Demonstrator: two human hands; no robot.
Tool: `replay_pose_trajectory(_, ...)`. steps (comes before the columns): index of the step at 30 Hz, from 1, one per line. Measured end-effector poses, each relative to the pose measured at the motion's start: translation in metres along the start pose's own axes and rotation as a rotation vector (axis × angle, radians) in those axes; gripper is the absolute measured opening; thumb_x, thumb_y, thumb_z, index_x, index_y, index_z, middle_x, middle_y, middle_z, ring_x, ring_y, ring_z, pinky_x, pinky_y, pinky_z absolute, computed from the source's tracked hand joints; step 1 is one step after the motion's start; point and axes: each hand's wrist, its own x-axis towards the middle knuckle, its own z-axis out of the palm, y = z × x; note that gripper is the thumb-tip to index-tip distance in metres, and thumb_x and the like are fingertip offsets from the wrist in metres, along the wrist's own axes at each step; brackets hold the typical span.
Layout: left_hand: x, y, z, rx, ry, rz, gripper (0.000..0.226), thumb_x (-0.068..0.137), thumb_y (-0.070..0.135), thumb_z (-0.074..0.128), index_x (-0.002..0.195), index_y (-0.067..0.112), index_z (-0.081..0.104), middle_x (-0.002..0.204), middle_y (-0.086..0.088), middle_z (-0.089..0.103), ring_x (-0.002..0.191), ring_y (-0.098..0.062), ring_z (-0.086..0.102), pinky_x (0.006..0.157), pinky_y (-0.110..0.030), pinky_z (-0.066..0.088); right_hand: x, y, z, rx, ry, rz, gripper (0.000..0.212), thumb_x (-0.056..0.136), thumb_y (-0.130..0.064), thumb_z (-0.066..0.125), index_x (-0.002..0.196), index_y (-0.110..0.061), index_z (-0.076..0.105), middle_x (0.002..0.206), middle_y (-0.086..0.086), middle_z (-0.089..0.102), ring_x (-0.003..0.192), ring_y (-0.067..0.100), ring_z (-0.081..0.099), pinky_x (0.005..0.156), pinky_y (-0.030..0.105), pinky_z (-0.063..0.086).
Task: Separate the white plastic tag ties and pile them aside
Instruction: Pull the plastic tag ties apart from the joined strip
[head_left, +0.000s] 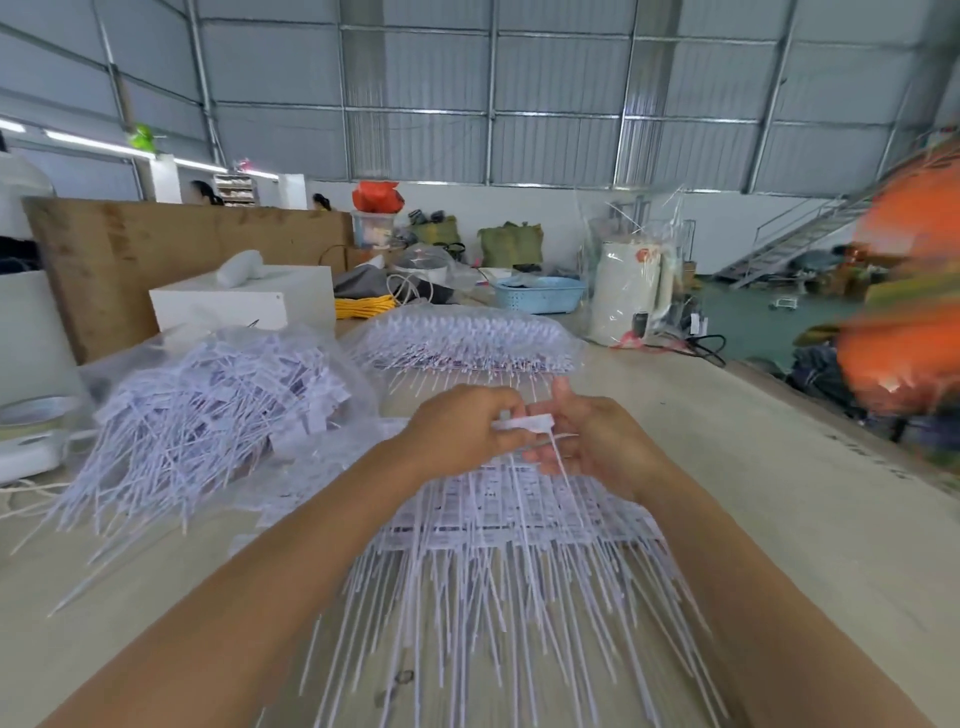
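Both hands are up over the middle of the desk (779, 467), working on one tie (524, 423). The left hand (457, 431) has its fingers curled in and pinches the flat tag end of the tie. The right hand (597, 441) is curled round the thin tail just below the tag, thumb sticking up. The tie is lifted clear, its tail running down toward the sheet (519, 519) of joined ties that lies under the forearms, printed tags in rows and tails fanning out toward the near edge.

Off toward the left edge there's a big loose pile (208, 410) of ties, tails pointing every which way, sitting in a clear bag. Farther back, past the hands, another bagged sheet (462, 338) of ties lies flat.

Along the far end: a white box (244, 304), a yellow cable coil (363, 306), a blue basket (540, 293). A white kettle (628, 296) in plastic wrap stands near the right edge. Something orange (904, 322) blurs the right side, can't tell what.
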Motion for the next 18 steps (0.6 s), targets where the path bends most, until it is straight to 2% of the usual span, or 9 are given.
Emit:
replay_pose_trajectory(1, 0.005, 0.007, 0.003, 0.000, 0.030, 0.031, 0.026, 0.084, 0.043, 0.064, 0.100, 0.023, 0.063, 0.090, 0.000, 0.066, 0.081, -0.019, 0.059, 0.071, -0.033, 0.050, -0.003, -0.002, -0.001, 0.025, -0.026, 0.002, 0.038, 0.090, -0.039, 0.056, 0.096, -0.004, 0.069, 0.075, 0.012, 0.070, 0.063, 0.021, 0.068, 0.054, 0.024, 0.054)
replay_pose_trajectory(3, 0.011, 0.012, 0.009, -0.106, 0.043, 0.034, 0.029, 0.081, 0.041, 0.068, 0.099, 0.020, 0.059, 0.080, 0.002, 0.061, 0.075, -0.018, 0.057, 0.064, -0.029, 0.045, -0.006, -0.003, -0.004, 0.012, 0.028, -0.033, 0.021, 0.089, -0.016, 0.062, 0.099, 0.002, 0.067, 0.060, 0.007, 0.065, 0.050, 0.012, 0.062, 0.050, 0.020, 0.050)
replay_pose_trajectory(5, 0.015, 0.009, 0.016, -0.254, 0.011, -0.066, 0.027, 0.080, 0.037, 0.071, 0.096, 0.020, 0.056, 0.075, 0.008, 0.055, 0.070, -0.013, 0.054, 0.058, -0.024, 0.040, -0.006, -0.001, -0.008, 0.003, 0.120, -0.032, 0.012, 0.088, 0.001, 0.059, 0.096, 0.008, 0.065, 0.054, 0.008, 0.062, 0.044, 0.009, 0.058, 0.046, 0.017, 0.048)
replay_pose_trajectory(8, 0.018, -0.001, 0.028, -0.294, -0.027, -0.153, 0.015, 0.086, 0.034, 0.066, 0.080, 0.020, 0.062, 0.072, 0.009, 0.060, 0.069, -0.010, 0.057, 0.055, -0.016, 0.039, -0.007, 0.000, -0.008, -0.052, 0.138, -0.009, 0.008, 0.088, 0.004, 0.058, 0.085, 0.002, 0.065, 0.055, 0.010, 0.061, 0.045, 0.009, 0.060, 0.047, 0.016, 0.050)
replay_pose_trajectory(11, 0.020, -0.003, 0.029, -0.302, -0.049, -0.187, 0.027, 0.090, 0.038, 0.059, 0.075, 0.017, 0.063, 0.074, -0.003, 0.064, 0.065, -0.015, 0.056, 0.063, -0.027, 0.045, -0.004, 0.000, -0.008, -0.060, 0.154, -0.024, 0.007, 0.089, 0.005, 0.056, 0.087, 0.004, 0.063, 0.049, 0.008, 0.060, 0.042, 0.010, 0.059, 0.046, 0.017, 0.050)
replay_pose_trajectory(15, 0.025, 0.001, 0.024, -0.367, -0.048, -0.186, 0.029, 0.091, 0.034, 0.060, 0.063, 0.025, 0.058, 0.063, 0.008, 0.061, 0.065, -0.016, 0.056, 0.073, -0.035, 0.050, -0.002, 0.003, -0.011, -0.094, 0.126, -0.051, 0.006, 0.088, 0.004, 0.058, 0.092, 0.005, 0.062, 0.051, 0.008, 0.060, 0.044, 0.009, 0.059, 0.049, 0.018, 0.051)
replay_pose_trajectory(17, 0.027, 0.004, 0.022, -0.367, -0.055, -0.210, 0.032, 0.091, 0.034, 0.059, 0.060, 0.025, 0.057, 0.057, 0.010, 0.058, 0.063, -0.014, 0.056, 0.071, -0.031, 0.048, -0.003, 0.004, -0.011, -0.150, 0.088, -0.073, 0.006, 0.089, 0.005, 0.057, 0.091, 0.006, 0.063, 0.055, 0.009, 0.060, 0.046, 0.007, 0.059, 0.050, 0.017, 0.051)
replay_pose_trajectory(18, 0.028, 0.006, 0.021, -0.380, -0.074, -0.227, 0.035, 0.092, 0.033, 0.058, 0.058, 0.024, 0.057, 0.054, 0.011, 0.056, 0.060, -0.012, 0.054, 0.065, -0.027, 0.045, -0.003, 0.005, -0.009, -0.186, 0.077, -0.090, 0.006, 0.089, 0.005, 0.057, 0.090, 0.006, 0.063, 0.056, 0.010, 0.060, 0.046, 0.007, 0.059, 0.050, 0.017, 0.051)
